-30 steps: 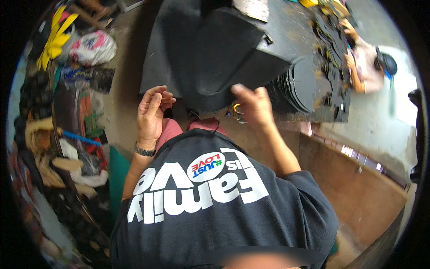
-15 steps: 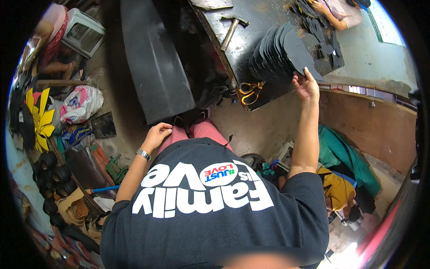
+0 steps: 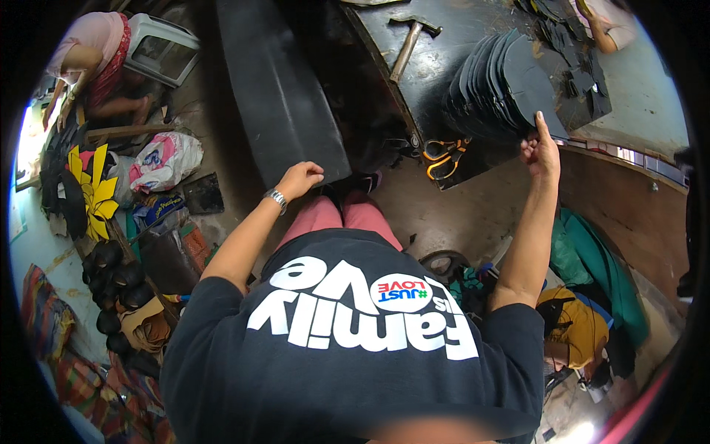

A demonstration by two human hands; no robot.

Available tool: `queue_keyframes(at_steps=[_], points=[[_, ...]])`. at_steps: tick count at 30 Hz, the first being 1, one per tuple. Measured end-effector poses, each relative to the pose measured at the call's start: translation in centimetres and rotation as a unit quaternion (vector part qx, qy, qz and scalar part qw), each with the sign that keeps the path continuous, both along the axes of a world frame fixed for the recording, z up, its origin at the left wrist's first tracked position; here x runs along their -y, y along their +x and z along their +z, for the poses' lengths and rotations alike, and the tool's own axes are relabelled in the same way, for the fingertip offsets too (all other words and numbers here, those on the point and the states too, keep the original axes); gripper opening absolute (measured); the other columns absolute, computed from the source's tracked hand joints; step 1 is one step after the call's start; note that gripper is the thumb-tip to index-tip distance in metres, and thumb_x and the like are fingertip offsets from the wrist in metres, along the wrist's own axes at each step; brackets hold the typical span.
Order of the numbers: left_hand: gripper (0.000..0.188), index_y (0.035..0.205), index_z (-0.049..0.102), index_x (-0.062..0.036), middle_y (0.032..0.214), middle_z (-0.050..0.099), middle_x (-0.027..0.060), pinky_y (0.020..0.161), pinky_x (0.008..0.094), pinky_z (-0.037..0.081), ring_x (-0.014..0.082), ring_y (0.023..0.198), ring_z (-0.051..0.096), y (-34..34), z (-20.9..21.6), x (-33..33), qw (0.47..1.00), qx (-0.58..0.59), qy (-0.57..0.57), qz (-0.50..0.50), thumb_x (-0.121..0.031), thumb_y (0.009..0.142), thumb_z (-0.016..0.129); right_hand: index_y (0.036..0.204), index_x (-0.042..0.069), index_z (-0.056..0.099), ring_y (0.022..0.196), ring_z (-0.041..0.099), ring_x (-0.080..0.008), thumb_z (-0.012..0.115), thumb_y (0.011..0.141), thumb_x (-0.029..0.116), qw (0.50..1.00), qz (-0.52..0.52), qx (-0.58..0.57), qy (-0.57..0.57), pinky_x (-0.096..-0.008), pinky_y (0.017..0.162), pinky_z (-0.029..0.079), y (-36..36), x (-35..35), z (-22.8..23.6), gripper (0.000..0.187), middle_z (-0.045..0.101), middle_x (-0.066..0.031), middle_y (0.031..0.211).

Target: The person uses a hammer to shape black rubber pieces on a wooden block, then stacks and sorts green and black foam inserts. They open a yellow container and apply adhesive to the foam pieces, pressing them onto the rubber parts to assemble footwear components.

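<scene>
My left hand [image 3: 302, 180] is over the near end of a long black sheet [image 3: 285, 111], its fingertips pinched together. Whether anything small is between them cannot be seen. At the near edge of a stack of black cut pieces with rounded ends [image 3: 492, 85] is my right hand [image 3: 542, 154]. One digit stretches up against the top piece, while the others curl apart from it at the stack's lower edge. The stack leans in a fanned row on the dark worktable [image 3: 425, 89]. Orange-handled scissors [image 3: 445, 157] lie at the table's near corner, left of my right hand.
A hammer [image 3: 409, 50] lies behind the scissors. More black scraps [image 3: 566, 44] are at the far right, near another person's arm [image 3: 603, 35]. Another person [image 3: 89, 63] bends at the far left beside a grey plastic stool [image 3: 164, 52]. Bags [image 3: 166, 163] and a brown board [image 3: 621, 192] flank me.
My left hand has risen from my lap to above the sheet's near end. My right hand stays at the stack, its fingers more curled. The view has shifted left.
</scene>
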State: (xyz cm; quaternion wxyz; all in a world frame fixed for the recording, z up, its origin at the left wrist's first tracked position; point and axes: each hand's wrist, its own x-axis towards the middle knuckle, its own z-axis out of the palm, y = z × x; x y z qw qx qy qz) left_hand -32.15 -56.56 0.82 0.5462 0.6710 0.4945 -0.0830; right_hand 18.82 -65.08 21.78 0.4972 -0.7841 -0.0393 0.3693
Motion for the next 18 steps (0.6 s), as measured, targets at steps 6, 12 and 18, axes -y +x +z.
queue_keyframes(at_steps=[6, 12, 18], points=[[0.068, 0.142, 0.051, -0.0146, 0.162, 0.015, 0.0196, 0.116, 0.0434, 0.034, 0.0394, 0.144, 0.03, 2.4, -5.9, -1.9, 0.978, -0.182, 0.099, 0.002, -0.026, 0.08, 0.079, 0.059, 0.019, 0.045, 0.045, 0.054, -0.0101, 0.072, 0.082, 0.064, 0.998, 0.03, 0.033, -0.05, -0.021, 0.04, 0.034, 0.0, 0.2, 0.3, 0.057, 0.048, 0.002, 0.05], [0.116, 0.159, 0.008, -0.0303, 0.164, -0.013, 0.0188, 0.108, 0.067, 0.036, 0.0583, 0.145, 0.008, 5.4, -9.1, -3.6, 0.955, -0.286, 0.038, 0.061, -0.021, 0.073, 0.086, 0.048, 0.019, 0.036, 0.041, 0.049, -0.0128, 0.065, 0.084, 0.068, 0.989, 0.069, 0.07, -0.109, -0.0253, 0.04, 0.03, 0.0, 0.5, 0.4, 0.068, 0.042, 0.0003, 0.046], [0.126, 0.159, -0.002, -0.0292, 0.161, -0.02, 0.024, 0.105, 0.0644, 0.043, 0.0619, 0.143, 0.002, 5.8, -10.6, -3.0, 0.942, -0.328, 0.07, 0.008, -0.009, 0.071, 0.086, 0.048, 0.017, 0.038, 0.041, 0.049, -0.013, 0.065, 0.087, 0.065, 0.979, 0.077, 0.129, -0.136, -0.0258, 0.037, 0.028, -0.2, 0.4, 1.1, 0.068, 0.04, 0.0008, 0.045]])
